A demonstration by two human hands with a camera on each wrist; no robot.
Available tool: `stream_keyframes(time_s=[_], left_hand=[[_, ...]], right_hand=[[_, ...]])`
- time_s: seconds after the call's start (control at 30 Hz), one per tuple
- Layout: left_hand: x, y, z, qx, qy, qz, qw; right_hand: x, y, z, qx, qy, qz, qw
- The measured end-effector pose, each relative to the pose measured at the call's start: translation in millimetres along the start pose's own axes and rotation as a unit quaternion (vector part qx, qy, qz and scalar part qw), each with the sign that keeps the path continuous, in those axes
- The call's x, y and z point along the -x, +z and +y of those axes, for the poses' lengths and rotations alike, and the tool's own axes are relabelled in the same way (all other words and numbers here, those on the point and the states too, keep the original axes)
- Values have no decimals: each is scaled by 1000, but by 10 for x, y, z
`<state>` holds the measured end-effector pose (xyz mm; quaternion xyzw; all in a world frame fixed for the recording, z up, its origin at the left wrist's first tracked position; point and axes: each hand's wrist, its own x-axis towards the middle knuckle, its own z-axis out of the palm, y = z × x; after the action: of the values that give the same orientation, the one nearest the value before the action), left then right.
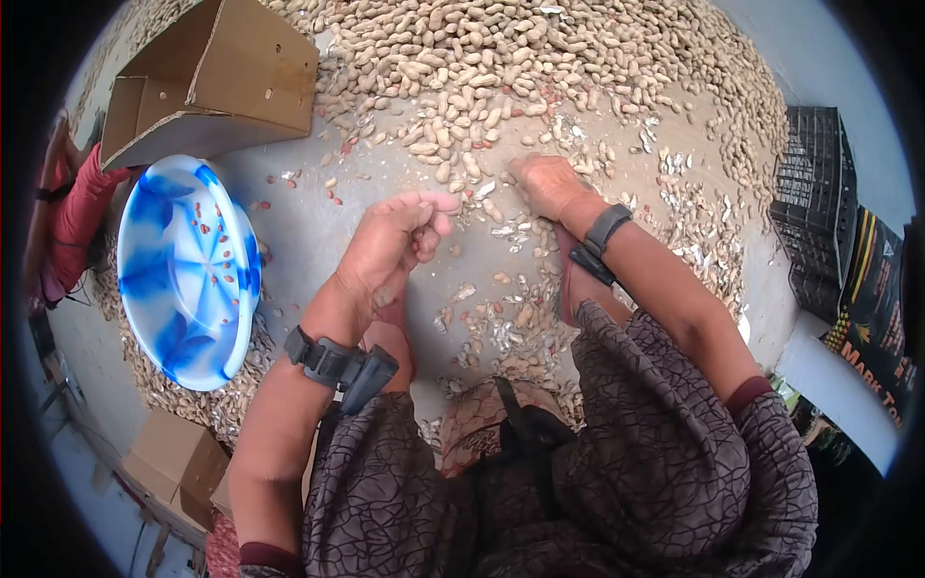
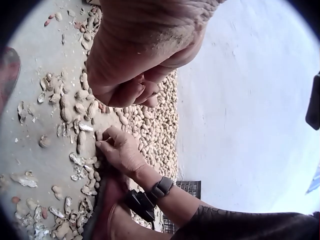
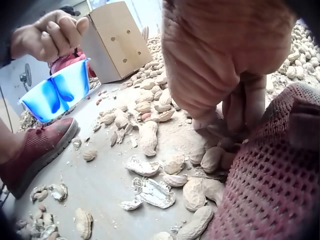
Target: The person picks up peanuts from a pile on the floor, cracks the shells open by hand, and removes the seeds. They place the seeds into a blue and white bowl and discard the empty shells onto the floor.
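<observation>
My left hand (image 1: pixel 400 231) is raised above the floor, fingers curled in and thumb against them; a small reddish bit shows between its fingers in the left wrist view, too hidden to identify. At the near edge of the peanut pile (image 1: pixel 472 87), my right hand (image 1: pixel 551 183) reaches down to the floor. Its thumb and forefinger pinch a peanut (image 2: pixel 98 136) in the left wrist view. Whole peanuts and split shells (image 3: pixel 155 192) lie around its fingertips. The blue and white basin (image 1: pixel 178 332), left of my left hand, holds several reddish kernels (image 1: pixel 228 253).
An open cardboard box (image 1: pixel 255 72) stands behind the basin, another box (image 1: pixel 173 453) at lower left. Black crates (image 1: pixel 814 193) and a printed bag (image 1: pixel 872 328) are on the right. My shoes (image 3: pixel 45 150) flank scattered shells. Another person's red sleeve (image 1: pixel 82 222) shows at left.
</observation>
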<state>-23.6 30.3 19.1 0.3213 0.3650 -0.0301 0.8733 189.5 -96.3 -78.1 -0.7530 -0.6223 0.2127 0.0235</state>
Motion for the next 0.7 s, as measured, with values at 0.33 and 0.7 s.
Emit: stream_keyframes(time_s=[0.33,0.7], left_hand=[[-72,86,-57,-262,100,112,953],[113,137,59,-324,66,-32,943]], right_hand=[[72,-544,-447,-170,-60,7,984],[174,-1005,-800,-353,-113,-52,927]])
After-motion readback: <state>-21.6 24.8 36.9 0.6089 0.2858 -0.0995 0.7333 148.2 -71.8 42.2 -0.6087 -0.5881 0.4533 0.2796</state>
